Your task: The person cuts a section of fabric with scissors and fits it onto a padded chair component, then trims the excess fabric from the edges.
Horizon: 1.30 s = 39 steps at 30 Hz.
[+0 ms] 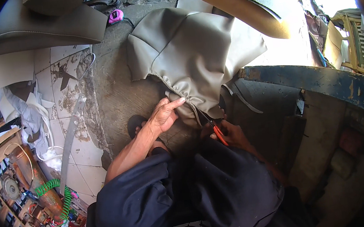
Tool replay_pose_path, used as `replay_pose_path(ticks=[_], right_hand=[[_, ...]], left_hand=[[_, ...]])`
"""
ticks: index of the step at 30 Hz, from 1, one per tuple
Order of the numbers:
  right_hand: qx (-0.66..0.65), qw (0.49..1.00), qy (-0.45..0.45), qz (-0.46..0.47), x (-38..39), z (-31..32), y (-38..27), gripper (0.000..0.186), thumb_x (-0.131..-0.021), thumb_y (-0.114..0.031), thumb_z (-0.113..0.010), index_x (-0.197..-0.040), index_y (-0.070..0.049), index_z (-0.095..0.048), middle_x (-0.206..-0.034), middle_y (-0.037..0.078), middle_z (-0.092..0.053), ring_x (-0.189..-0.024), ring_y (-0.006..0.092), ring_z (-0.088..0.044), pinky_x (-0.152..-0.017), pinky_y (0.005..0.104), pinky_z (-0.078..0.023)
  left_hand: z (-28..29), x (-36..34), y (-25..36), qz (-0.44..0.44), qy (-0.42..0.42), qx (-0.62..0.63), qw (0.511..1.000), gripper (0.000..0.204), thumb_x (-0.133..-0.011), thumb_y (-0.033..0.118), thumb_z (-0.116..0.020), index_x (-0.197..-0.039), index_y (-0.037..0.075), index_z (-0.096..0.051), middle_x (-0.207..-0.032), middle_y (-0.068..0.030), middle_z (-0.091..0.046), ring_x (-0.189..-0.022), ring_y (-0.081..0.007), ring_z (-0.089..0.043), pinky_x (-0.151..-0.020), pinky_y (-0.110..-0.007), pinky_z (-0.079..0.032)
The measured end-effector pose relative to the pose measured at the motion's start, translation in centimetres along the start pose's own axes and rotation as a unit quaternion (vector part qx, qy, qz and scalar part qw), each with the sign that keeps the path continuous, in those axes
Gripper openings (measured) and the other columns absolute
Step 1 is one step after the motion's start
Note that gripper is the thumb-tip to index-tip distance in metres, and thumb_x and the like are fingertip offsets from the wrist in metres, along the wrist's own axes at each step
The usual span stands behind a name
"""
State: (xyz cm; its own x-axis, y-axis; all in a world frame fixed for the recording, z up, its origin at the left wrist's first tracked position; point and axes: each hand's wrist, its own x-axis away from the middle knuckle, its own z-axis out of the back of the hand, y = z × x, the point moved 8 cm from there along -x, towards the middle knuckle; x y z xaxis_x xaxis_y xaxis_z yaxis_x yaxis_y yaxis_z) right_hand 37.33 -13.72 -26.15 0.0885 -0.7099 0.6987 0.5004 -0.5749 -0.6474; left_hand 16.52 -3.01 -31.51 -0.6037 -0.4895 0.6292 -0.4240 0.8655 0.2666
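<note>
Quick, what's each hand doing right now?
Left hand: closed, pinching the edge of the grey-brown material.
Right hand: closed around an orange-handled tool, its dark tip at the material's lower edge.

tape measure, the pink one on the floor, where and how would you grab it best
I'd pinch the tape measure across opposite sides of its compact, rounded case, coming from above and the person's side: the seat lies close on its left, and the black strap trails toward the cover on its right.
</note>
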Motion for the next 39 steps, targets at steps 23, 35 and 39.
replay_pose_path(ticks=[23,35,39], right_hand=[[-0.006,0.999,0.029,0.045,0.1,-0.5,1.2,0.048,-0.077,-0.044,-0.083,-0.102,-0.007,-0.063,-0.082,0.014,-0.070,-0.079,0.0244,-0.072,-0.069,0.0378,-0.054],[-0.027,0.999,0.020,0.034,0.5,0.1,-0.5,0.049,-0.078,-0.041,-0.083,-0.107,-0.006,-0.063,-0.091,0.016,-0.071,-0.088,0.0255,-0.072,-0.077,0.0384,-0.054],[-0.029,0.998,0.034,0.050,0.3,0.8,-1.6,0.047,-0.079,-0.038,-0.083,-0.105,-0.005,-0.063,-0.091,0.016,-0.072,-0.087,0.0246,-0.072,-0.077,0.0381,-0.054]], left_hand=[[-1.6,0.4,-0.8,-0.050,-0.015,0.097,0.994,0.022,-0.096,0.007,-0.061,-0.118,0.006,-0.062,-0.113,-0.0063,-0.068,-0.109,-0.0206,-0.063,-0.103,-0.043,-0.047],[-0.7,0.0,-0.4,-0.042,0.009,0.041,0.998,0.022,-0.095,0.006,-0.060,-0.117,0.003,-0.062,-0.113,-0.0078,-0.068,-0.107,-0.0213,-0.065,-0.100,-0.042,-0.049],[-2.7,-0.6,1.5,-0.118,-0.027,0.025,0.992,0.022,-0.095,0.005,-0.060,-0.117,0.004,-0.062,-0.111,-0.0079,-0.069,-0.105,-0.0208,-0.065,-0.100,-0.042,-0.050]])
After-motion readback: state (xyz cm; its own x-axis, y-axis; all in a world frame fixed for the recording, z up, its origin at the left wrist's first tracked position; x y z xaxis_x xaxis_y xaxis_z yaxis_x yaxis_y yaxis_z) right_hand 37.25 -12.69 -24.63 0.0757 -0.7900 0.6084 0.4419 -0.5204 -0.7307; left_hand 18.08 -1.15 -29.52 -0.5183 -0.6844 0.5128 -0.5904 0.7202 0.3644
